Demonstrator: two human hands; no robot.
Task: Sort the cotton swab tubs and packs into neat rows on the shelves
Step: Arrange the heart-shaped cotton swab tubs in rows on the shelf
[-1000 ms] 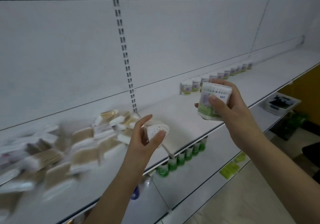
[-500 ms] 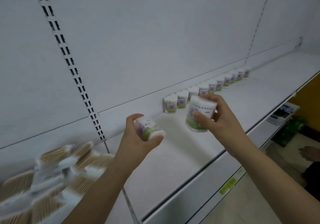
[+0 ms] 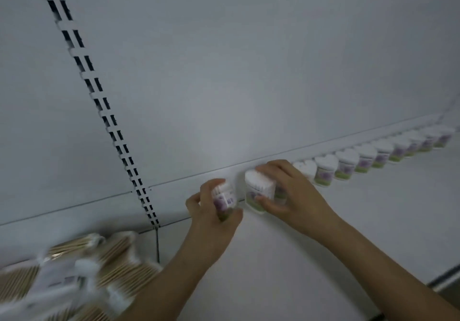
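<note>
Tubs have come down to the shelf (image 3: 286, 253): right hand (image 3: 291, 194) grips one tub (image 3: 257, 194) at the row's (image 3: 373, 157) near end, left hand (image 3: 211, 211) pinches a second tub (image 3: 224, 200) beside it, extending the row

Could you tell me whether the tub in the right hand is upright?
Upright: the tub shows swab tips on top, its base at the shelf.

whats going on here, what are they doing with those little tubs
A person is lining up cotton swab tubs on a white shelf. The right hand grips one tub at the near end of the row of tubs along the back wall. The left hand holds a second tub just beside it. A loose pile of swab packs lies unsorted at the lower left.
</note>
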